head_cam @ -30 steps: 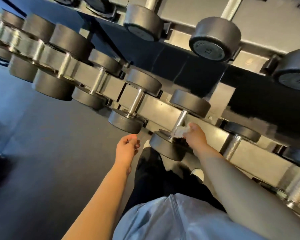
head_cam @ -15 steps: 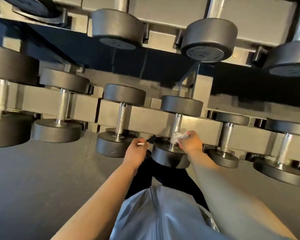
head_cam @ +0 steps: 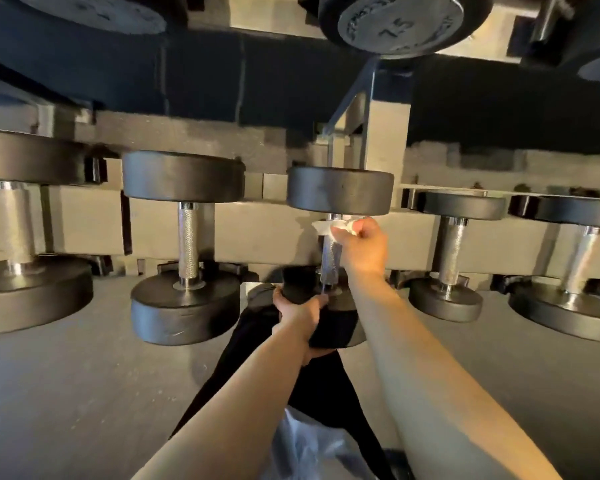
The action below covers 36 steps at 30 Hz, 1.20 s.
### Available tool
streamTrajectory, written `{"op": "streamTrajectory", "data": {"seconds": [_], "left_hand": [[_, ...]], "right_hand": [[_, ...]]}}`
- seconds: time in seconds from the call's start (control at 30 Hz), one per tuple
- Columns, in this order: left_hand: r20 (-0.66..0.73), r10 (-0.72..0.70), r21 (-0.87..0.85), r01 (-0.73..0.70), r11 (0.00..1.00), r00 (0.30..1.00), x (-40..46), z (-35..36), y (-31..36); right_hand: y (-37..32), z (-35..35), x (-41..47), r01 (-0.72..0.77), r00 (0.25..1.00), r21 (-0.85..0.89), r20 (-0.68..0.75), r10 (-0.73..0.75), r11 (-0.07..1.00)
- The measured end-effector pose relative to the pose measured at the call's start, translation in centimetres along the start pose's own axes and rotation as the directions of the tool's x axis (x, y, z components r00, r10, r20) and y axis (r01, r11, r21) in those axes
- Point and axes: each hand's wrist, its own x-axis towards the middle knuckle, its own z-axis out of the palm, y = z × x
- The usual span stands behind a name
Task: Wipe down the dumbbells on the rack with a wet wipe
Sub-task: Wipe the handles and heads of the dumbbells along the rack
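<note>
Right hand (head_cam: 362,245): its grip is tight on a white wet wipe (head_cam: 329,227). The fingers curl round the wipe and the top of the shiny handle (head_cam: 329,259).

Left hand (head_cam: 300,311): it holds the near round end (head_cam: 336,327) of the same dumbbell. The thumb lies on top and the fingers curl under the edge.

Dumbbell being wiped: it sits in the lower row of the rack (head_cam: 257,233), in the middle of the view. Its far round end (head_cam: 340,190) is just past the wipe.

Wet wipe: bunched up, touching the handle right below the far round end.

Dumbbell on the left (head_cam: 186,244): sits in the next slot, with a bare rough metal handle.

Dumbbell on the right (head_cam: 451,258): sits in the slot on the other side, smaller.

Upper row: a big round weight (head_cam: 400,24) with "15" on its face hangs over the top of the view.

Floor (head_cam: 84,393): dark and flat under the rack.

Person: dark trousers (head_cam: 321,386) and a light blue top (head_cam: 312,448) show between the two arms.
</note>
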Motion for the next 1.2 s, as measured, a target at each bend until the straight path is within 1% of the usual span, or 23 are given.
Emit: {"op": "streamTrajectory", "data": {"seconds": [0.07,0.13,0.23,0.27,0.3,0.37,0.43,0.5,0.57,0.63,0.7,0.77,0.8,0.83,0.87,0.9,0.93,0.97,1.0,1.03,1.1,1.13,1.2], "left_hand": [[-0.011,0.006,0.015,-0.006,1.0,1.0,0.2,-0.1,0.0],[0.022,0.016,0.004,-0.016,1.0,1.0,0.1,-0.1,0.0],[0.049,0.04,0.001,-0.04,0.999,0.998,0.1,-0.3,-0.4],[0.051,0.044,0.004,-0.044,0.999,0.998,0.1,-0.3,-0.4],[0.061,0.046,0.005,-0.047,0.999,0.997,0.2,-0.4,-0.4],[0.08,0.046,0.014,-0.048,0.999,0.996,0.3,-0.5,-0.4],[0.09,0.058,0.029,-0.061,0.998,0.994,0.6,-0.6,-0.5],[0.1,0.071,0.044,-0.075,0.996,0.992,0.8,-0.7,-0.6],[0.098,0.084,0.059,-0.09,0.994,0.992,1.0,-0.7,-0.6],[0.089,0.085,0.057,-0.09,0.994,0.992,0.9,-0.7,-0.7],[0.082,0.092,0.054,-0.096,0.994,0.992,0.8,-0.6,-0.6],[0.091,0.089,0.045,-0.094,0.995,0.992,0.9,-0.7,-0.6],[0.099,0.085,0.035,-0.088,0.995,0.991,0.9,-0.8,-0.5],[0.108,0.079,0.028,-0.083,0.996,0.991,0.8,-0.8,-0.5],[0.112,0.072,0.024,-0.075,0.997,0.991,0.8,-0.8,-0.5],[0.111,0.066,0.019,-0.069,0.997,0.992,0.8,-0.8,-0.5],[0.106,0.069,0.017,-0.071,0.997,0.992,0.8,-0.7,-0.6],[0.098,0.079,0.02,-0.081,0.997,0.992,0.8,-0.7,-0.6],[0.091,0.09,0.026,-0.092,0.995,0.992,0.9,-0.7,-0.7],[0.085,0.094,0.031,-0.097,0.995,0.992,1.0,-0.7,-0.7],[0.084,0.087,0.038,-0.091,0.995,0.993,1.0,-0.7,-0.8],[0.083,0.087,0.039,-0.091,0.995,0.993,1.0,-0.7,-0.8],[0.068,0.094,0.045,-0.098,0.994,0.993,1.0,-0.6,-0.8]], "right_hand": [[1.2,-0.8,-0.3,0.102,0.993,-0.188,0.077,-0.089,0.977],[2.4,-1.6,-1.1,0.233,0.968,-0.334,0.166,-0.186,0.913],[4.0,-2.5,-1.8,0.369,0.925,-0.449,0.264,-0.274,0.814],[4.5,-2.5,-1.5,0.368,0.923,-0.43,0.272,-0.27,0.825],[4.5,-2.5,-1.4,0.349,0.927,-0.354,0.27,-0.262,0.868],[3.6,-2.2,-0.9,0.22,0.956,-0.05,0.209,-0.205,0.974],[1.9,-1.6,0.5,0.088,0.988,0.239,0.103,-0.115,0.967],[0.4,-1.0,1.6,-0.018,0.999,0.337,0.037,0.006,0.941],[0.8,-0.9,1.5,-0.081,0.994,0.37,0.098,0.048,0.925],[2.6,-1.7,0.6,-0.094,0.982,0.354,0.188,0.028,0.93],[4.0,-2.8,0.0,-0.072,0.962,0.246,0.273,0.002,0.967],[4.3,-3.5,0.2,0.046,0.938,-0.098,0.347,-0.009,0.994],[4.3,-3.8,0.2,0.089,0.928,-0.279,0.371,0.022,0.956],[4.4,-3.8,0.2,0.113,0.923,-0.379,0.381,0.044,0.919],[4.5,-3.9,0.1,0.121,0.92,-0.391,0.389,0.044,0.912],[4.2,-3.9,0.0,0.119,0.921,-0.329,0.388,0.02,0.937],[3.6,-3.8,-0.1,0.085,0.929,-0.19,0.371,-0.009,0.978],[2.7,-3.7,0.3,0.017,0.943,0.006,0.333,-0.018,1.0],[1.6,-3.3,0.8,-0.063,0.961,0.184,0.276,0.009,0.981],[0.4,-2.9,1.4,-0.125,0.974,0.298,0.22,0.059,0.946],[-1.1,-2.0,2.1,-0.213,0.972,0.339,0.166,0.165,0.916],[-1.1,-1.3,1.9,-0.22,0.97,0.314,0.173,0.172,0.924],[0.4,-0.3,0.5,-0.106,0.981,0.176,0.179,0.074,0.979]]}}
